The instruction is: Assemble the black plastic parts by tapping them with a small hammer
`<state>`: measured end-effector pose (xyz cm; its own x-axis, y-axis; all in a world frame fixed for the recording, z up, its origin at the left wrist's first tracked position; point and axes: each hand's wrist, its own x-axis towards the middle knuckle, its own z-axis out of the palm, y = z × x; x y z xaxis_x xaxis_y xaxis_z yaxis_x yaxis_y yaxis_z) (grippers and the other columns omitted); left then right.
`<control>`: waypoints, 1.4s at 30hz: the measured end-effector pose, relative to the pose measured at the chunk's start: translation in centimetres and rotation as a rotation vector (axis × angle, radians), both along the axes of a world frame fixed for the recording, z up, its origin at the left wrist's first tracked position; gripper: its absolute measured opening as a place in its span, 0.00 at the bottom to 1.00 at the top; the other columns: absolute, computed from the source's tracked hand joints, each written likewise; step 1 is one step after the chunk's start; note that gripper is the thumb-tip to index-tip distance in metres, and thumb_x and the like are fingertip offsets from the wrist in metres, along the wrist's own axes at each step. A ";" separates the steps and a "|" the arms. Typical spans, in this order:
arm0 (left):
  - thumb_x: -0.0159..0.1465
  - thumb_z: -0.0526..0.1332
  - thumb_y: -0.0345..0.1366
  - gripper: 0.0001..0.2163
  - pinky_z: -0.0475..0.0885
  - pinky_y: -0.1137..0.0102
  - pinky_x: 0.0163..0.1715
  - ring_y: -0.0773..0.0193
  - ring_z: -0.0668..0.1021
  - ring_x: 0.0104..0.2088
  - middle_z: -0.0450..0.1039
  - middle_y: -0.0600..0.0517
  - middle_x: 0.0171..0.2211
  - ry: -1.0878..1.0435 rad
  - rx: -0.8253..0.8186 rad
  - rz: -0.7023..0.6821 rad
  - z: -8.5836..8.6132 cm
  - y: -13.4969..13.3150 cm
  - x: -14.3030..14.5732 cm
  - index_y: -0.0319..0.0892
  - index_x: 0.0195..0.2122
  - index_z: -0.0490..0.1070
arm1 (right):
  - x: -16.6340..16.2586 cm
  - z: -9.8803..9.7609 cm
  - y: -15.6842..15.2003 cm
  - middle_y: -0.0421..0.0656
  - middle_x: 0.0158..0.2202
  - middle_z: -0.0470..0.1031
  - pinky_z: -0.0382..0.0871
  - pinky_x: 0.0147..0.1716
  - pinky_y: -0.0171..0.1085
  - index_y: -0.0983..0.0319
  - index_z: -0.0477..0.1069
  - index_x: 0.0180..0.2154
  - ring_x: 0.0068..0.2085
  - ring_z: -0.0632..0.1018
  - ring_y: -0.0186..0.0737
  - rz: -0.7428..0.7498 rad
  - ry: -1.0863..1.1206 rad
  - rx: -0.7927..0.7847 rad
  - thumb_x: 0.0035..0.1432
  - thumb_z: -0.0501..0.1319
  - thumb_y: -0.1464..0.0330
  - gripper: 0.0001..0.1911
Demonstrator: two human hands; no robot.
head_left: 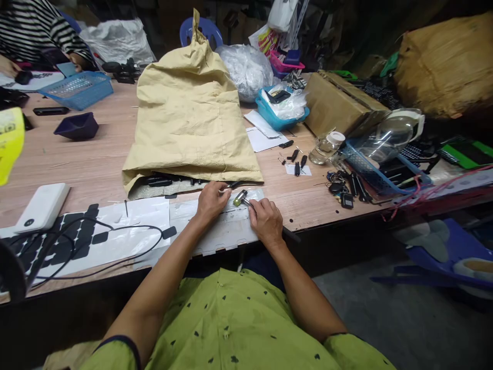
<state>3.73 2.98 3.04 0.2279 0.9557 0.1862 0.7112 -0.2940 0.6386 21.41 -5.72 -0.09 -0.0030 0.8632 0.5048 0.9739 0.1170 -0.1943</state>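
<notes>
My right hand (265, 221) is closed around the handle of a small hammer (241, 198) with a metal head and a yellowish face. The dark end of its handle sticks out past my wrist. Just left of the hammer head, my left hand (213, 202) is closed, thumb and fingers pinched together at the mouth of a tan sack (192, 113). A small dark piece (235, 184) shows at those fingertips, too small to name. Black parts (159, 182) peek out of the sack's open edge. Under both hands lies a pale, plastic-covered board (227, 231).
At left are a white power bank (43, 205), a black cable (142, 254) and a sheet with black stickers (82, 231). Small black parts (297, 168), a glass jar (326, 148) and a blue basket (389, 169) stand right. Another person's striped sleeve (69, 38) shows far left.
</notes>
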 end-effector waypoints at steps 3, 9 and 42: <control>0.61 0.64 0.38 0.07 0.72 0.62 0.42 0.54 0.77 0.41 0.76 0.47 0.37 0.084 0.021 0.019 -0.6 2.2 1.8 0.43 0.38 0.78 | 0.0 -0.1 0.0 0.45 0.34 0.71 0.61 0.36 0.40 0.58 0.77 0.44 0.37 0.69 0.44 0.003 0.000 0.013 0.66 0.56 0.69 0.11; 0.59 0.66 0.37 0.02 0.72 0.63 0.40 0.53 0.76 0.41 0.76 0.49 0.35 0.095 0.049 -0.022 -1.0 2.1 1.0 0.46 0.32 0.76 | -0.2 -0.2 0.1 0.45 0.34 0.71 0.61 0.36 0.40 0.57 0.77 0.43 0.38 0.69 0.44 -0.005 0.022 0.009 0.66 0.56 0.68 0.11; 0.57 0.68 0.35 0.04 0.69 0.62 0.41 0.58 0.75 0.35 0.77 0.53 0.31 -0.016 -0.103 -0.043 -1.2 -4.9 -3.6 0.46 0.34 0.79 | -1.2 2.1 -2.9 0.44 0.35 0.78 0.73 0.39 0.37 0.59 0.78 0.44 0.37 0.79 0.40 0.282 0.519 -0.062 0.68 0.54 0.67 0.13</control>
